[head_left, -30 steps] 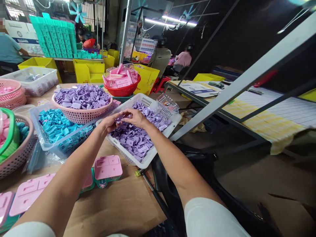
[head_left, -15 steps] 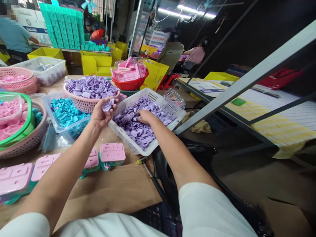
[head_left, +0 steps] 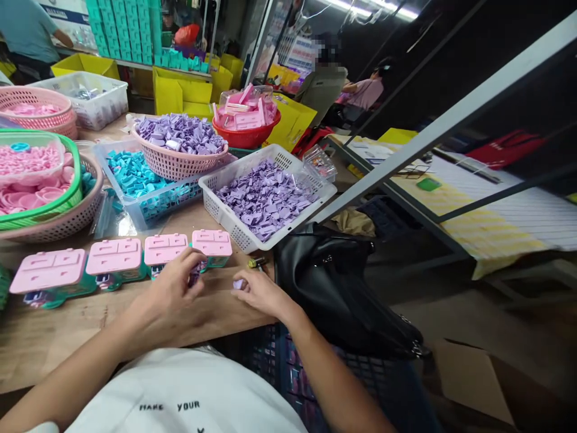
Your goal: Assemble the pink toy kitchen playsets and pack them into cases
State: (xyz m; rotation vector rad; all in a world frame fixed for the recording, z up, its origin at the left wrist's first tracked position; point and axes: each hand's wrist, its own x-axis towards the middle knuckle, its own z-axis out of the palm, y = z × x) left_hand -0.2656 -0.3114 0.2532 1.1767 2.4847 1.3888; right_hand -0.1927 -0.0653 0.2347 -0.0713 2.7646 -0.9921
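Over the front of the table, my left hand (head_left: 178, 282) curls its fingers around small purple plastic pieces (head_left: 195, 275), largely hidden by the fingers. To its right, my right hand (head_left: 264, 293) pinches one lilac plastic piece (head_left: 238, 284) between thumb and fingers. Just behind the hands stands a row of several toy cases with pink lids and teal bases; the rightmost case (head_left: 211, 243) is nearest to both hands. Beyond them a white perforated basket (head_left: 228, 224) holds many loose purple pieces (head_left: 265, 198).
A pink basket (head_left: 169, 163) heaped with purple parts overlaps a clear bin (head_left: 135, 207) of blue parts. Left are a green basket (head_left: 72, 180) and pink baskets. A red bowl (head_left: 246, 137) of pink parts stands behind. A black bag (head_left: 333, 288) and metal post (head_left: 406, 144) are right.
Both hands have come back toward my body. My right hand has left the white basket with a lilac piece; my left hand has lowered from beside the baskets to the toy cases.
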